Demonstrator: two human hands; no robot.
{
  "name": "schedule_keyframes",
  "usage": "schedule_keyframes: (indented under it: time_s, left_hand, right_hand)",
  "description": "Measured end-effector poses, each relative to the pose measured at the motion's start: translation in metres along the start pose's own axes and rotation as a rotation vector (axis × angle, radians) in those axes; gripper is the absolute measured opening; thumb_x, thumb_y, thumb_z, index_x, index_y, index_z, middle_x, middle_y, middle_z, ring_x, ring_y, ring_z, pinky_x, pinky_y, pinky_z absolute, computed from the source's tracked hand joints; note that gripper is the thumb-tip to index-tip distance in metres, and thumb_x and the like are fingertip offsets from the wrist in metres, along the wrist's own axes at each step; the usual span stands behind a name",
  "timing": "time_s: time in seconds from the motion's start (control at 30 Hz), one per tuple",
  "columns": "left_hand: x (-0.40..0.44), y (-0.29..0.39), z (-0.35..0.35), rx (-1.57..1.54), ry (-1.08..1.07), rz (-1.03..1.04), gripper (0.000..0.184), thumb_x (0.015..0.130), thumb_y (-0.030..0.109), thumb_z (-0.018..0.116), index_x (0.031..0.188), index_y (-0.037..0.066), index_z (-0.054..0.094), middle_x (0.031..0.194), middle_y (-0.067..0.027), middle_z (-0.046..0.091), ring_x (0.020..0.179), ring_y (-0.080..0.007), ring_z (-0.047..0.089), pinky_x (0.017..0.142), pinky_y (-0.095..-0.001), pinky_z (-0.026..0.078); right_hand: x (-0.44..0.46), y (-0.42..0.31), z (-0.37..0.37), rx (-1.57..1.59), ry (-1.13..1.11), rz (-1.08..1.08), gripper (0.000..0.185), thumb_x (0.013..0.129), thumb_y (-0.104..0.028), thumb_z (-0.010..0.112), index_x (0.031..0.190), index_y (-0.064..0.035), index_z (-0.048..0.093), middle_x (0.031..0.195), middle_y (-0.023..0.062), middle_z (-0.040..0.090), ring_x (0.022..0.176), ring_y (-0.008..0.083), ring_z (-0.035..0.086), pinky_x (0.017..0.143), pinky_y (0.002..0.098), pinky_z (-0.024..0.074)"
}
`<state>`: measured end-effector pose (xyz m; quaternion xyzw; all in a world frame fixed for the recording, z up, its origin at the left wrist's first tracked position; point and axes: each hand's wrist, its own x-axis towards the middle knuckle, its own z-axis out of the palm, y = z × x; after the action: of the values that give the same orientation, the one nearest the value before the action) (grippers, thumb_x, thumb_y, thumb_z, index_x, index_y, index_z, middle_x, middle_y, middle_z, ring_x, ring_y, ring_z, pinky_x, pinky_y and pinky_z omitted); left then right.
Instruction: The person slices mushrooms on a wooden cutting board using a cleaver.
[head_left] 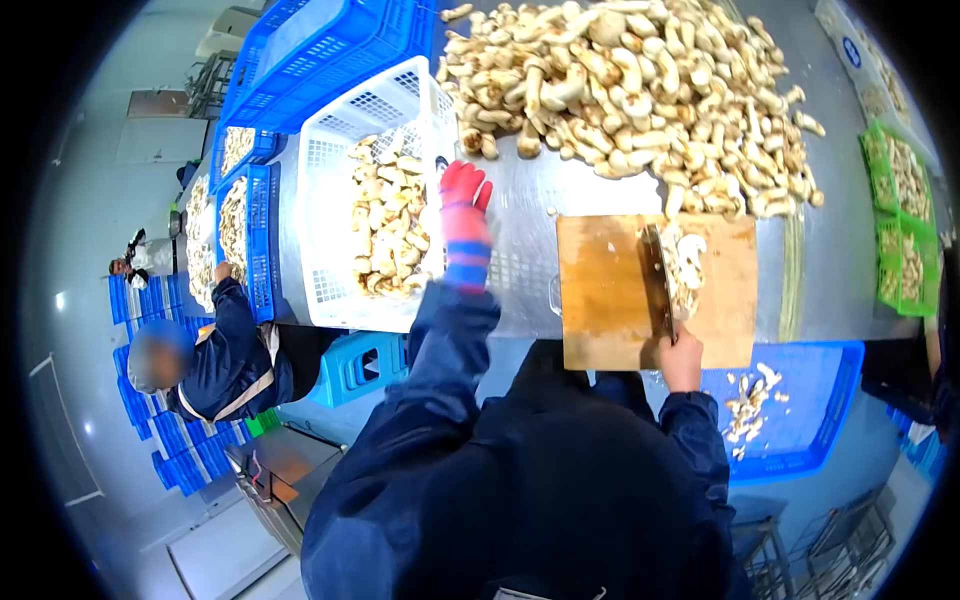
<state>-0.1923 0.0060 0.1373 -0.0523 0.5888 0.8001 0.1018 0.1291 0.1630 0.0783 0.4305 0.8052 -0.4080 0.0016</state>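
In a red and blue glove, my left hand (466,215) is at the right rim of a white plastic basket (318,262). Its fingers are spread, with nothing visible in them. Pale mushrooms (385,215) lie inside that basket. My right hand (681,358), bare, is wrapped round the handle of a knife (659,280). The blade rests on edge on a wooden cutting board (605,290). Along the blade's right side lie cut mushroom pieces (686,268).
A large heap of mushrooms (640,95) covers the far table. Blue crates (330,60) stand at left, green baskets (905,260) at right. Below the board sits a blue bin (800,420) with trimmings. A co-worker (235,350) works at left beside a blue stool (360,370).
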Motion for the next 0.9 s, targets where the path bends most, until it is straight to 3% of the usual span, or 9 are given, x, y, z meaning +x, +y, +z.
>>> schedule_keyframes:
  time_s: [0.13, 0.2, 0.27, 0.33, 0.4, 0.5, 0.67, 0.8, 0.9]
  left_hand:
    - [0.129, -0.078, 0.01, 1.118, 0.248, 0.213, 0.071, 0.073, 0.03, 0.067, 0.132, 0.004, 0.036, 0.128, -0.0238, 0.043, 0.117, -0.0351, 0.043, 0.1, -0.0372, 0.033]
    - [0.164, -0.092, 0.007, 1.21, 0.281, 0.108, 0.078, 0.068, 0.037, 0.07, 0.133, 0.009, 0.037, 0.126, -0.0235, 0.044, 0.116, -0.0351, 0.044, 0.1, -0.039, 0.033]
    - [0.182, -0.089, 0.005, 1.236, 0.295, -0.115, 0.058, 0.066, 0.033, 0.072, 0.117, 0.014, 0.05, 0.117, -0.019, 0.05, 0.106, -0.0326, 0.051, 0.092, -0.0363, 0.041]
    - [0.163, -0.099, -0.01, 1.142, 0.283, 0.09, 0.045, 0.066, 0.023, 0.073, 0.104, 0.01, 0.052, 0.105, -0.0171, 0.055, 0.088, -0.03, 0.057, 0.081, -0.0382, 0.046]
    - [0.122, -0.12, -0.021, 0.341, 0.154, -0.121, 0.032, 0.071, 0.009, 0.067, 0.099, 0.007, 0.051, 0.08, -0.009, 0.057, 0.067, -0.0233, 0.057, 0.062, -0.033, 0.05]
    - [0.012, -0.126, -0.033, -0.617, -0.181, -0.699, 0.035, 0.086, 0.006, 0.049, 0.12, 0.001, 0.043, 0.109, -0.0171, 0.054, 0.098, -0.0317, 0.056, 0.078, -0.0426, 0.052]
    - [-0.104, -0.108, -0.032, -0.053, -0.621, -0.84, 0.044, 0.085, 0.007, 0.049, 0.127, 0.0, 0.04, 0.116, -0.0148, 0.052, 0.103, -0.0284, 0.055, 0.086, -0.0351, 0.048]
    - [-0.13, -0.108, -0.028, 1.196, -0.927, 0.125, 0.047, 0.075, 0.004, 0.056, 0.122, 0.005, 0.048, 0.113, -0.0161, 0.054, 0.098, -0.0326, 0.055, 0.084, -0.0359, 0.046]
    - [-0.137, -0.115, -0.028, 1.267, -0.883, 0.252, 0.046, 0.072, 0.004, 0.055, 0.118, 0.008, 0.05, 0.11, -0.0155, 0.054, 0.098, -0.0352, 0.053, 0.085, -0.0391, 0.045]
  right_hand:
    - [0.003, -0.002, -0.003, -0.038, -0.079, 0.062, 0.035, 0.074, -0.008, 0.049, 0.107, -0.001, 0.06, 0.076, 0.0271, 0.059, 0.07, 0.0398, 0.06, 0.066, 0.0431, 0.0476]
    - [0.002, -0.01, -0.008, -0.032, -0.101, 0.107, 0.035, 0.074, -0.009, 0.049, 0.107, -0.0013, 0.06, 0.075, 0.0271, 0.06, 0.07, 0.039, 0.06, 0.066, 0.0428, 0.0478]
    - [0.004, -0.007, -0.004, -0.035, -0.087, 0.098, 0.035, 0.075, -0.009, 0.049, 0.107, -0.001, 0.06, 0.075, 0.0272, 0.06, 0.07, 0.0388, 0.06, 0.067, 0.0432, 0.0479]
    - [0.0, -0.002, -0.004, -0.036, -0.087, 0.099, 0.034, 0.075, -0.009, 0.05, 0.106, -0.0007, 0.06, 0.076, 0.0274, 0.06, 0.071, 0.0388, 0.06, 0.068, 0.0437, 0.048]
    - [0.001, -0.009, -0.004, -0.028, -0.086, 0.098, 0.034, 0.075, -0.01, 0.05, 0.106, -0.0002, 0.06, 0.076, 0.0275, 0.06, 0.072, 0.0391, 0.06, 0.069, 0.0444, 0.048]
    - [0.001, 0.002, 0.003, -0.038, -0.038, 0.044, 0.031, 0.075, -0.011, 0.051, 0.102, 0.0, 0.061, 0.078, 0.0274, 0.06, 0.075, 0.0406, 0.06, 0.071, 0.0453, 0.0482]
    - [0.003, 0.001, -0.006, -0.073, -0.081, 0.0, 0.029, 0.075, -0.015, 0.051, 0.097, -0.0003, 0.063, 0.079, 0.0269, 0.06, 0.076, 0.0419, 0.059, 0.072, 0.047, 0.0474]
    - [-0.018, -0.017, -0.026, 0.056, -0.178, 0.031, 0.029, 0.076, -0.015, 0.051, 0.097, 0.001, 0.062, 0.078, 0.0277, 0.059, 0.079, 0.0426, 0.058, 0.073, 0.044, 0.0464]
    - [-0.033, -0.018, -0.039, 0.024, -0.345, 0.071, 0.028, 0.075, -0.014, 0.051, 0.094, 0.0027, 0.062, 0.079, 0.0276, 0.059, 0.08, 0.0433, 0.057, 0.074, 0.0433, 0.0455]
